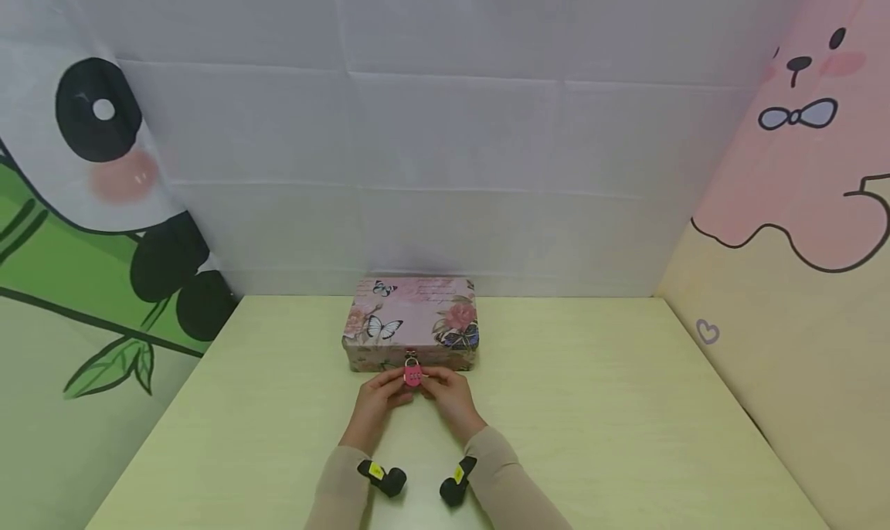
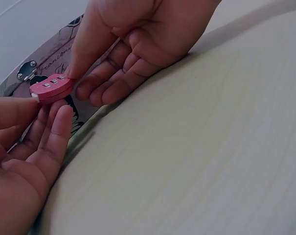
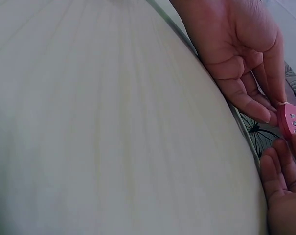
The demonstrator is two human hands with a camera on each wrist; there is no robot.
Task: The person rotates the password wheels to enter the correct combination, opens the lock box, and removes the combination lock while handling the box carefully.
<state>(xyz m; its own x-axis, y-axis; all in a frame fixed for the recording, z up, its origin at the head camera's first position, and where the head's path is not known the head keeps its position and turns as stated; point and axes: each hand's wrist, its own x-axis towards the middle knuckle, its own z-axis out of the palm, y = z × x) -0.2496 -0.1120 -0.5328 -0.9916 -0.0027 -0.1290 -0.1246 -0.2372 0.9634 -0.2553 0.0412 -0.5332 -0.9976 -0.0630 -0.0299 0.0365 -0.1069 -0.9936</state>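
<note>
A small pink combination padlock (image 1: pixel 413 375) with number dials hangs by its shackle at the metal latch (image 2: pixel 27 71) on the front of a flowered tin box (image 1: pixel 410 314). My left hand (image 1: pixel 375 403) pinches one side of the padlock's body, thumb and fingertips at its edge. From the opposite side, my right hand (image 1: pixel 450 400) grips it too, with its thumb at the end of the dials in the left wrist view. Lower fingers of both hands curl loosely beneath the lock. The box lid, printed with butterflies and roses, is closed.
Pale wood-grain table (image 1: pixel 591 406) surrounds the box, which stands near the table's back edge against a white cloth backdrop (image 1: pixel 452 136). Cartoon-printed panels flank both sides. Black wrist cameras (image 1: pixel 386 480) are strapped over the beige sleeves (image 1: pixel 511 480).
</note>
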